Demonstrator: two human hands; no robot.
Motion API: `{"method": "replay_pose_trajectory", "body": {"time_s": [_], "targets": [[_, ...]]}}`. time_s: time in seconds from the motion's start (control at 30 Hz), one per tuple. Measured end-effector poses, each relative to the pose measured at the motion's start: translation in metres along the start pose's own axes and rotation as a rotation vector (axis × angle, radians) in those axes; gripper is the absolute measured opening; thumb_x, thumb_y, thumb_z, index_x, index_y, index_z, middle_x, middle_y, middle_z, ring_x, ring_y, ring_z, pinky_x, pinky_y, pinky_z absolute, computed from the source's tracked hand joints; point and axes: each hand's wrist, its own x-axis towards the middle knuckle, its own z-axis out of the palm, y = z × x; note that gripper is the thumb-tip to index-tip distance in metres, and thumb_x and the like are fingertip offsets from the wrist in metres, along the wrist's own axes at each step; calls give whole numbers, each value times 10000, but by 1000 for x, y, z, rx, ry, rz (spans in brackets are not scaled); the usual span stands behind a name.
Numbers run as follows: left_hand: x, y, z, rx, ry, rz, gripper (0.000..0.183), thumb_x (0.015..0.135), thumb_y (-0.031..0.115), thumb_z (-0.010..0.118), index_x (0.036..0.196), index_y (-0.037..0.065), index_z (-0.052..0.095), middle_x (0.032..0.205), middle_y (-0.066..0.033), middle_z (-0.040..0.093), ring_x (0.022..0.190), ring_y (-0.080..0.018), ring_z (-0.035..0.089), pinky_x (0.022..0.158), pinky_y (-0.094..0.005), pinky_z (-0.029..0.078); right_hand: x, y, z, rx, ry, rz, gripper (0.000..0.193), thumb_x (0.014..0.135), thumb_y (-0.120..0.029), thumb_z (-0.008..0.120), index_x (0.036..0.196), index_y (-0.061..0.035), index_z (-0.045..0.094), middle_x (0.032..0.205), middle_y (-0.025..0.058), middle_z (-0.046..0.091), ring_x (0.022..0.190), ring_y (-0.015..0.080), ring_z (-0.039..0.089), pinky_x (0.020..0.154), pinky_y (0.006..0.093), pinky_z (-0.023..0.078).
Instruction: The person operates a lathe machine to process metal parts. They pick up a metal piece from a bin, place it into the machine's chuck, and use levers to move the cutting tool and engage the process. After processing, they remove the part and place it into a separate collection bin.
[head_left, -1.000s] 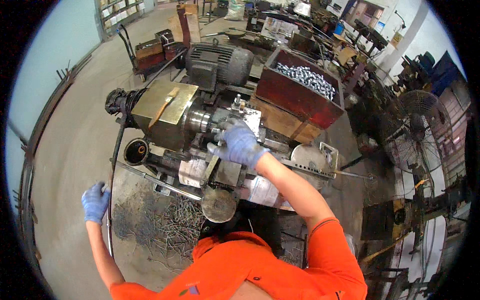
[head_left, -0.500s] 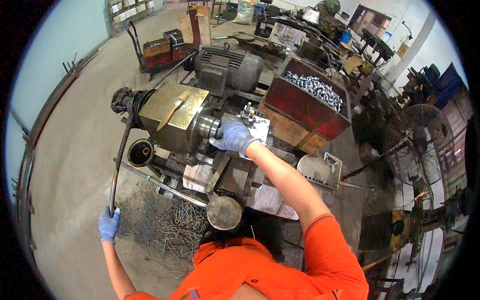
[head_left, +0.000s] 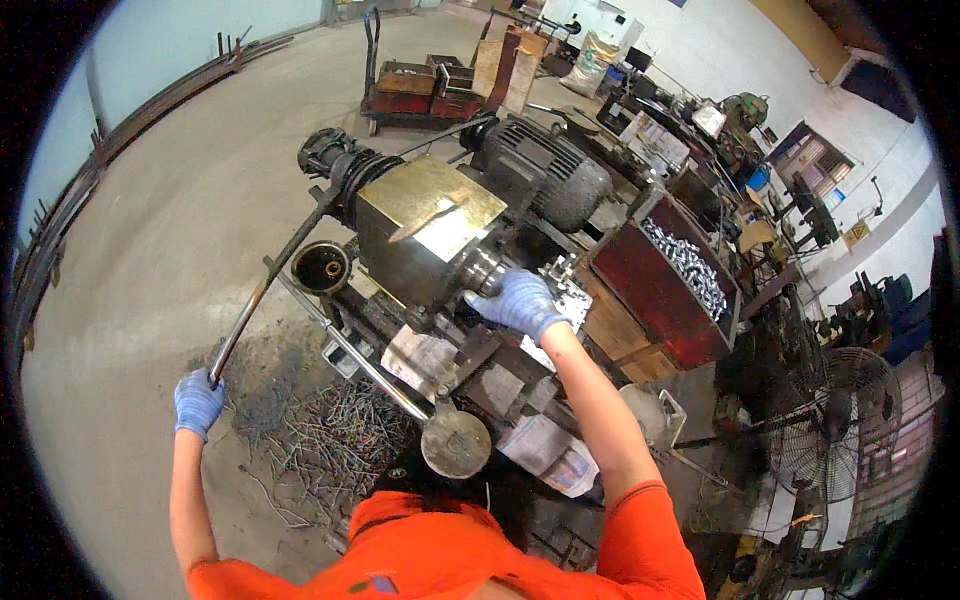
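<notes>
My left hand is closed around the lower end of a long dark lever bar. The bar slopes up to a shaft with a round hub at the left end of a lathe-like machine. At the other end, my right hand is at the shiny round metal chuck. Its thumb sticks out to the left, while its other fingers curl out of sight by the chuck. What they hold is hidden. Both hands wear blue-grey knitted gloves. A brush lies on the machine's brass-coloured cover.
Right of the machine, a red bin holds many small shiny metal parts. A motor sits behind. Close to my body are a round metal disc and a steel bar. Scrap rods litter the floor; a fan stands right.
My view has turned, so the machine appears tilted and farther right. Both hands keep their places, the left on the lever bar and the right at the chuck.
</notes>
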Motion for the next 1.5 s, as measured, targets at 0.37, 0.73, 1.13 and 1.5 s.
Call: {"method": "replay_pose_trajectory", "body": {"time_s": [0.37, 0.73, 1.13, 1.5], "targets": [[186, -118, 24, 427, 325, 293, 293, 756, 101, 554, 1039, 30, 571, 755, -135, 619, 677, -278, 600, 617, -388, 445, 3, 5, 17, 9, 166, 95, 500, 731, -557, 611, 691, -63, 676, 637, 162, 622, 618, 329, 617, 620, 389, 492], [89, 77, 54, -832, 444, 162, 280, 880, 252, 545, 1009, 22, 638, 919, -139, 652, 832, -236, 611, 765, -348, 467, -77, 29, -6, 253, 618, -112, 294, 743, -375, 670, 719, -84, 704, 790, 118, 657, 782, 283, 610, 775, 376, 470], [145, 180, 208, 316, -199, 749, 326, 790, 396, 515, 949, 165, 679, 964, -88, 667, 866, -282, 634, 768, -386, 502, -312, 184, 45, 276, 545, 580, 288, 715, -293, 737, 724, -11, 679, 709, 135, 655, 654, 269, 628, 645, 340, 486], [130, 132, 100, -51, -334, 433, 353, 752, 386, 611, 975, 119, 670, 989, -150, 648, 913, -325, 622, 799, -408, 496, -438, 362, 95, -295, 130, 998, 626, 691, -447, 687, 1194, -103, 544, 1210, 158, 551, 1168, 350, 466, 989, 427, 355]]}}
